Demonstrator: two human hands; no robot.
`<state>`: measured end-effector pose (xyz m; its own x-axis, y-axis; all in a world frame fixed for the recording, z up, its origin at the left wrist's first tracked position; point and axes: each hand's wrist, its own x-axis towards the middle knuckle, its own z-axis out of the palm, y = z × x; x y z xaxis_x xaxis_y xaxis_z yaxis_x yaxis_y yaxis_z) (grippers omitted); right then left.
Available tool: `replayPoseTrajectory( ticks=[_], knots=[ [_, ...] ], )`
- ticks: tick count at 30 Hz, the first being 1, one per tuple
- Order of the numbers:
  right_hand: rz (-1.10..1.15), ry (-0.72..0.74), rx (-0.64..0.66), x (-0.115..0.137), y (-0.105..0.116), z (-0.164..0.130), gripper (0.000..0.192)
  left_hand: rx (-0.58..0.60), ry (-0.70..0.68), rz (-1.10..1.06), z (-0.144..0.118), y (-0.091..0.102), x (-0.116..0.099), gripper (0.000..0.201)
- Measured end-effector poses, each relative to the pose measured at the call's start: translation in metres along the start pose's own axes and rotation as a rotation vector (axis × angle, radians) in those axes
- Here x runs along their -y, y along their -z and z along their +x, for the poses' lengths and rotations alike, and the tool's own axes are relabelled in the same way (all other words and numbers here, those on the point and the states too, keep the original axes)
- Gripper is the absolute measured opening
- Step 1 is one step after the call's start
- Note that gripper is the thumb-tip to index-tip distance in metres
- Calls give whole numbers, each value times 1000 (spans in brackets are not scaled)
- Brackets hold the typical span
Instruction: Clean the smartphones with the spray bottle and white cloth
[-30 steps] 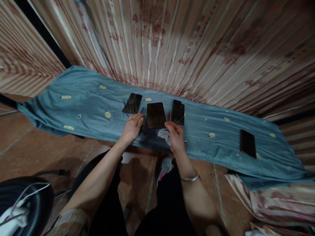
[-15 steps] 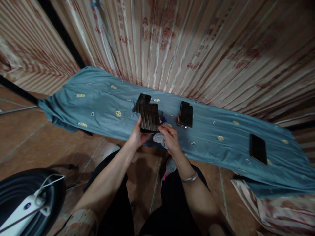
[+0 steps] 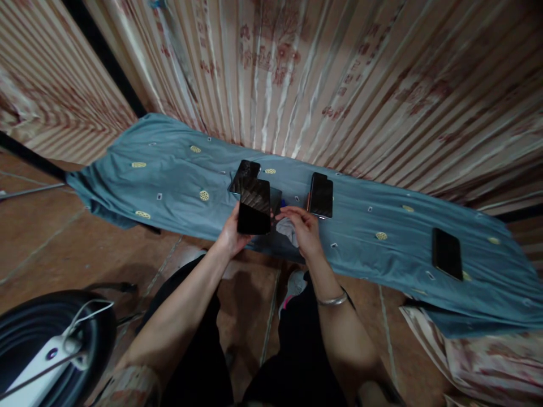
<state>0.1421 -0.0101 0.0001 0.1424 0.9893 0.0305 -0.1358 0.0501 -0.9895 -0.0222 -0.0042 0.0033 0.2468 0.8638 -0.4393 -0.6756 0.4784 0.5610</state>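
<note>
Phone (image 3: 254, 207) in your left hand (image 3: 232, 236) is lifted off the blue cloth (image 3: 169, 181), screen up and tilted toward you, fingers curled round its lower edge and left side. Your right hand (image 3: 304, 232) hovers just beside it, fingers half bent over a small pale rag (image 3: 287, 229) that it seems to pinch loosely, though the grip itself is hard to make out.

From the head camera, another phone (image 3: 245, 172) lies on the cloth right behind the held one, a third (image 3: 321, 195) sits near your right hand, and a fourth (image 3: 446, 254) lies well apart to the right.

Your one-handed hold looks shallow: pressing with the rag could tip the phone out of your fingers onto the one beneath.
</note>
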Motion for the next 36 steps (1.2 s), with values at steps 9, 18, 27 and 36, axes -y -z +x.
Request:
replayPoseTrajectory(
  ticks=[9, 18, 27, 36],
  knots=[
    [214, -33, -85, -5, 4, 9, 29, 5, 60, 29, -2, -2, 12, 67],
    [-340, 232, -126, -3, 4, 1, 34, -59, 74, 41, -3, -8, 20, 53],
    [-774, 570, 242, -14, -18, -19, 41, -128, 19, 68, 2, -1, 24, 45],
    [-891, 640, 295, -20, -23, -20, 54, -117, -8, 146, -8, -9, 29, 45]
  ],
)
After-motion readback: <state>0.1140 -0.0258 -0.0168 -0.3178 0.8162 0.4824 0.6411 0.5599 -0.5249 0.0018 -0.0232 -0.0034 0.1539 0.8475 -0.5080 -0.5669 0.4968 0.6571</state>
